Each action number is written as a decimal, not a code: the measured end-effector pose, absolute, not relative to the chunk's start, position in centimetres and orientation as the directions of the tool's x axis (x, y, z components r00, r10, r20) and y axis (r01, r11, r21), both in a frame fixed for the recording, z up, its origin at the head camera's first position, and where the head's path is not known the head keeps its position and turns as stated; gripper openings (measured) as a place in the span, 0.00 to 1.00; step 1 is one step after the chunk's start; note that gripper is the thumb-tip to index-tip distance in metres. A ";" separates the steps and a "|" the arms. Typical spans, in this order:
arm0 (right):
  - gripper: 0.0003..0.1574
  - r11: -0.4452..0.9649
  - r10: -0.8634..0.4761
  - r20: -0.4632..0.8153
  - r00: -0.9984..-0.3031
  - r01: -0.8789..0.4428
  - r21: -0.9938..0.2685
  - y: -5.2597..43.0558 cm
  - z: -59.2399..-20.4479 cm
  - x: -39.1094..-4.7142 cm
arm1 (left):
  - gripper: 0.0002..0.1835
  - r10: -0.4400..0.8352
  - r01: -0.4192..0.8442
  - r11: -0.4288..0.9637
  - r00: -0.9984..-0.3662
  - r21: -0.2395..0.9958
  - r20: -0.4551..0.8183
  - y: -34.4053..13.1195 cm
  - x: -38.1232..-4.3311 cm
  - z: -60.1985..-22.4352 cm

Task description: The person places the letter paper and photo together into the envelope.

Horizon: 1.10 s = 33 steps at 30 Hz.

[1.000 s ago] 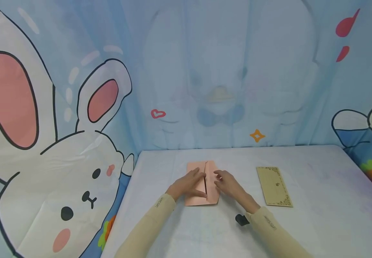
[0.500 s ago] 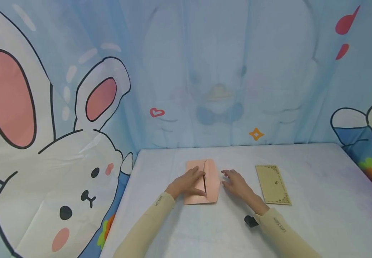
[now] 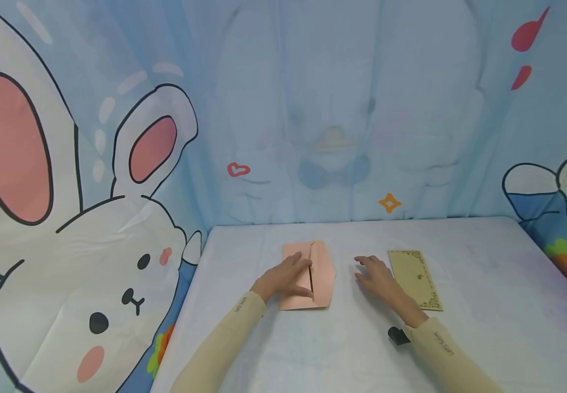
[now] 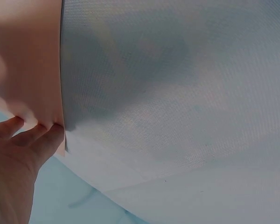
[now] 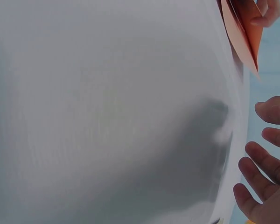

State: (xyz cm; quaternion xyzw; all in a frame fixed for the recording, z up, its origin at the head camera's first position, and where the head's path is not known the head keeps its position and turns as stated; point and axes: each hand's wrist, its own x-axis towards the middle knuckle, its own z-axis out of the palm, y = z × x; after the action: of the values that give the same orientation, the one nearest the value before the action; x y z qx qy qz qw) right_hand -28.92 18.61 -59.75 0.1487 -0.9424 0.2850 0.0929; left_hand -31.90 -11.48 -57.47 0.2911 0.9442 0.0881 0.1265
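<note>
In the middle of the head view, the left hand (image 3: 282, 279) hides part of the pink envelope (image 3: 321, 275); farther right, the right wrist (image 3: 407, 308) covers the gold card (image 3: 412, 267) at its lower left. The card's central mark (image 3: 419, 277) is too small to read. The bottom edge cuts off both sleeves (image 3: 216, 341).

The bare right hand (image 3: 378, 277) has moved rightward, away from the pink paper envelope (image 3: 322, 273), exposing its flap edge. In the head view, its wrist now overlaps the rectangular tan card (image 3: 418, 278) with a dark ornamental border. The small black object (image 3: 399, 335) beside the cream sleeve (image 3: 442, 346) has shifted right correspondingly.
</note>
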 end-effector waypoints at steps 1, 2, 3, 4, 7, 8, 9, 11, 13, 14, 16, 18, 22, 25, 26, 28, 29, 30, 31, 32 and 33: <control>0.27 0.797 -0.223 0.263 -0.939 -0.331 -0.505 18.9 -59.7 -28.9 | 0.48 0.573 0.529 0.815 -0.798 0.236 -0.188 -11.5 -31.9 -57.4; 0.27 0.800 -0.219 0.266 -0.939 -0.329 -0.501 19.3 -59.7 -28.9 | 0.49 0.575 0.533 0.814 -0.796 0.231 -0.189 -11.5 -32.0 -57.4; 0.27 0.805 -0.216 0.272 -0.938 -0.329 -0.494 19.6 -59.6 -29.0 | 0.49 0.576 0.535 0.814 -0.795 0.225 -0.191 -11.5 -32.0 -57.4; 0.27 0.807 -0.213 0.280 -0.936 -0.330 -0.489 19.9 -59.6 -29.0 | 0.49 0.578 0.539 0.813 -0.793 0.221 -0.193 -11.5 -32.0 -57.4; 0.27 0.816 -0.202 0.286 -0.937 -0.323 -0.479 20.9 -59.7 -29.1 | 0.49 0.578 0.540 0.813 -0.793 0.219 -0.190 -11.5 -32.1 -57.3; 0.28 0.820 -0.196 0.284 -0.939 -0.316 -0.478 21.2 -59.8 -29.2 | 0.49 0.578 0.539 0.813 -0.794 0.220 -0.190 -11.5 -32.1 -57.4; 0.28 0.824 -0.188 0.278 -0.942 -0.305 -0.476 21.5 -59.9 -29.2 | 0.49 0.577 0.538 0.814 -0.795 0.221 -0.190 -11.5 -32.1 -57.4; 0.29 0.831 -0.170 0.255 -0.952 -0.277 -0.482 22.1 -60.1 -29.1 | 0.48 0.572 0.532 0.816 -0.798 0.226 -0.187 -11.5 -32.1 -57.4; 0.31 0.833 -0.153 0.231 -0.961 -0.251 -0.494 22.7 -60.3 -29.0 | 0.48 0.569 0.527 0.818 -0.800 0.230 -0.192 -11.5 -32.0 -57.4; 0.32 0.832 -0.146 0.226 -0.963 -0.243 -0.498 23.0 -60.4 -29.0 | 0.48 0.565 0.523 0.821 -0.802 0.231 -0.194 -11.5 -32.0 -57.4; 0.33 0.828 -0.134 0.225 -0.965 -0.234 -0.510 23.5 -60.5 -28.8 | 0.48 0.560 0.517 0.824 -0.804 0.232 -0.198 -11.5 -31.9 -57.4; 0.33 0.827 -0.129 0.242 -0.962 -0.239 -0.509 24.0 -60.6 -28.6 | 0.48 0.556 0.510 0.827 -0.806 0.237 -0.205 -11.4 -31.7 -57.4; 0.35 0.834 -0.134 0.293 -0.947 -0.267 -0.482 25.1 -60.8 -28.3 | 0.49 0.550 0.498 0.829 -0.808 0.256 -0.209 -11.3 -31.4 -57.2; 0.38 0.846 -0.117 0.261 -0.958 -0.234 -0.479 25.9 -60.7 -28.0 | 0.49 0.549 0.496 0.829 -0.809 0.260 -0.207 -11.3 -31.4 -57.2; 0.41 0.852 -0.102 0.233 -0.967 -0.206 -0.482 26.1 -60.6 -27.9 | 0.49 0.549 0.496 0.829 -0.810 0.257 -0.206 -11.3 -31.4 -57.2; 0.47 0.861 -0.063 0.165 -0.984 -0.137 -0.490 26.5 -60.5 -27.7 | 0.49 0.549 0.499 0.830 -0.811 0.249 -0.204 -11.4 -31.4 -57.2; 0.50 0.865 -0.042 0.132 -0.990 -0.102 -0.491 26.7 -60.5 -27.6 | 0.49 0.550 0.501 0.830 -0.810 0.246 -0.204 -11.4 -31.4 -57.2; 0.52 0.867 -0.022 0.109 -0.994 -0.073 -0.492 26.9 -60.5 -27.5 | 0.49 0.551 0.503 0.829 -0.810 0.244 -0.202 -11.4 -31.4 -57.2; 0.55 0.868 -0.002 0.089 -0.996 -0.046 -0.494 27.1 -60.5 -27.4 | 0.49 0.553 0.507 0.828 -0.809 0.241 -0.198 -11.4 -31.4 -57.1; 0.58 0.867 0.015 0.069 -0.998 -0.021 -0.498 27.4 -60.5 -27.3 | 0.49 0.554 0.507 0.827 -0.809 0.242 -0.198 -11.3 -31.4 -57.1; 0.60 0.864 0.028 0.053 -0.998 -0.002 -0.503 27.6 -60.5 -27.2 | 0.49 0.553 0.506 0.828 -0.809 0.241 -0.199 -11.3 -31.5 -57.1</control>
State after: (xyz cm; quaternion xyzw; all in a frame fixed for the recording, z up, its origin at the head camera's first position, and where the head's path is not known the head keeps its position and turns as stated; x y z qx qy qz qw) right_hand -27.22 27.61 -60.54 -0.0067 -0.9650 0.2605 0.0291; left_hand -31.47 -11.32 -57.07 0.2795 0.9470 0.0885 0.1313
